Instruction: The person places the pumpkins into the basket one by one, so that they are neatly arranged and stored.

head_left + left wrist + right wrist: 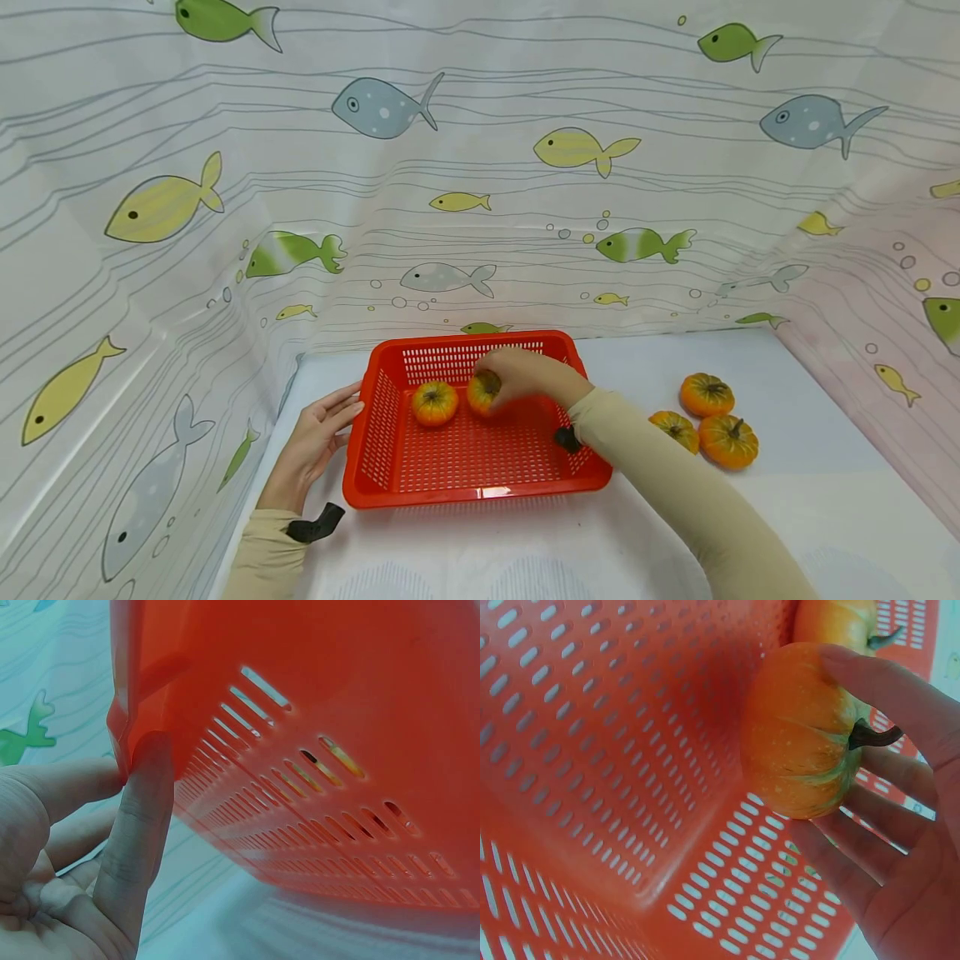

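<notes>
A red plastic basket (420, 500) with slotted walls stands on the table. Inside it, my right hand (528, 375) grips a small orange pumpkin (795, 742) from above. In the right wrist view the thumb lies over its top side and the fingers curl round the other, with the dark stem between them. Left of it in the head view, a second small pumpkin (435, 406) sits on the basket floor. My left hand (315, 437) pinches the basket's left rim; in the left wrist view its fingers (135, 817) are right under the lip.
Three more small pumpkins (729, 442) lie close together on the table, right of the basket and partly behind my right sleeve (667, 492). A fish-patterned white curtain (510, 242) hangs behind the table and along both sides.
</notes>
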A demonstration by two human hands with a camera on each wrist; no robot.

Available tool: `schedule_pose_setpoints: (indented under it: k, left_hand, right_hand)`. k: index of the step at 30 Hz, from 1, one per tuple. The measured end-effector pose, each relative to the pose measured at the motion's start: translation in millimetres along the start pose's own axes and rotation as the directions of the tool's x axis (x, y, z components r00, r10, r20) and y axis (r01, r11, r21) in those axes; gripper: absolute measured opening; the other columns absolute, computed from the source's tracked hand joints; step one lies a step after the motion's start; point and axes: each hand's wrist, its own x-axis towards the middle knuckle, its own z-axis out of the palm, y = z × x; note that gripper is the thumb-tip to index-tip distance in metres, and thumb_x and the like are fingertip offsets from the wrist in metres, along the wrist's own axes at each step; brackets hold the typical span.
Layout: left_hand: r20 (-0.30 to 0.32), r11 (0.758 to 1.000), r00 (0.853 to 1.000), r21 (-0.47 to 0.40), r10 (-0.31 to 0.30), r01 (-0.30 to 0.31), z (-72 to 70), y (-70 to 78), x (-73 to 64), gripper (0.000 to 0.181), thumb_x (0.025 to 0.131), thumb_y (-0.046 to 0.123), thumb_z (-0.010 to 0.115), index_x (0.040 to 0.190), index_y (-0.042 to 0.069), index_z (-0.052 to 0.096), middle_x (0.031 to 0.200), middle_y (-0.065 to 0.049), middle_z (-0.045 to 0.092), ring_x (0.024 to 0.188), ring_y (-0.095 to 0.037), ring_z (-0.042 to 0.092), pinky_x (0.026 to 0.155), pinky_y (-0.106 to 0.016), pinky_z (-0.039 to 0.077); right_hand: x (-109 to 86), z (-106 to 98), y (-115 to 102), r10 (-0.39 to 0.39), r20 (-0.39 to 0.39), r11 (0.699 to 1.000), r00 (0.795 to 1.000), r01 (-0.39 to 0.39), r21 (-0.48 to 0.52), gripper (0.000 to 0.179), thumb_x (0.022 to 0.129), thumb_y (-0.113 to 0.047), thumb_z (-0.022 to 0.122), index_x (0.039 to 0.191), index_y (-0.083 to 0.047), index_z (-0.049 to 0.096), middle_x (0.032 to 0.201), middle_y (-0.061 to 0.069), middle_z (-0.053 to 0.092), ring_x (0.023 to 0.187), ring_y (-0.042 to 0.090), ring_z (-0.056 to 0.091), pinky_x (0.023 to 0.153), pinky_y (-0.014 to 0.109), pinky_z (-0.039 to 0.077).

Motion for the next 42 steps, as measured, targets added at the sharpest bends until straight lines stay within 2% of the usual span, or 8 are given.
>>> schedule_pose_setpoints:
  k: [4, 13, 32, 42]
  left_hand:
    - [0.001, 1.000, 1.000, -0.010, 0.005, -0.005, 0.1, -0.3, 0.2, 0.063, 0.103, 0.016, 0.065, 0.157, -0.001, 0.038, 0.109, 0.011, 0.073, 0.092, -0.005, 0.072, 0.071, -0.023, 0.062]
    - [-0.002, 1.000, 1.000, -0.006, 0.004, -0.004, 0.4, -0.2, 0.4, 0.063, 0.102, 0.017, 0.066, 0.157, 0.000, 0.038, 0.109, 0.011, 0.073, 0.093, -0.005, 0.072, 0.072, -0.023, 0.062]
    - [0.015, 1.000, 1.000, -0.024, 0.020, -0.020, 0.5, -1.2, 0.6, 0.062, 0.103, 0.015, 0.064, 0.157, -0.002, 0.038, 0.110, 0.010, 0.073, 0.092, -0.005, 0.073, 0.072, -0.024, 0.063]
    - [0.013, 1.000, 1.000, -0.022, 0.012, -0.011, 0.1, -1.2, 0.0, 0.062, 0.103, 0.015, 0.064, 0.157, -0.001, 0.038, 0.110, 0.011, 0.073, 0.093, -0.005, 0.073, 0.073, -0.024, 0.063]
  right_hand:
    - [4.1, 6, -1, 0.008, 0.013, 1.000, 1.000, -0.008, -0.013, 0.056, 0.083, -0.028, 0.088, 0.132, -0.009, 0.067, 0.119, 0.002, 0.071, 0.106, 0.017, 0.062, 0.099, 0.033, 0.055]
    - [11.7, 14, -5, 0.034, 0.025, 0.999, 0.999, -0.033, -0.035, 0.059, 0.084, -0.031, 0.087, 0.135, -0.011, 0.066, 0.125, 0.000, 0.071, 0.112, 0.017, 0.062, 0.105, 0.033, 0.053]
    - [19.4, 17, -5, 0.030, 0.031, 0.998, 0.999, -0.028, -0.062, 0.059, 0.086, -0.031, 0.086, 0.137, -0.010, 0.064, 0.127, 0.002, 0.069, 0.114, 0.019, 0.062, 0.106, 0.035, 0.053]
    - [19.6, 16, -5, 0.047, 0.044, 0.999, 0.998, -0.046, -0.028, 0.061, 0.087, -0.030, 0.085, 0.139, -0.009, 0.062, 0.133, 0.005, 0.068, 0.122, 0.022, 0.061, 0.111, 0.038, 0.050]
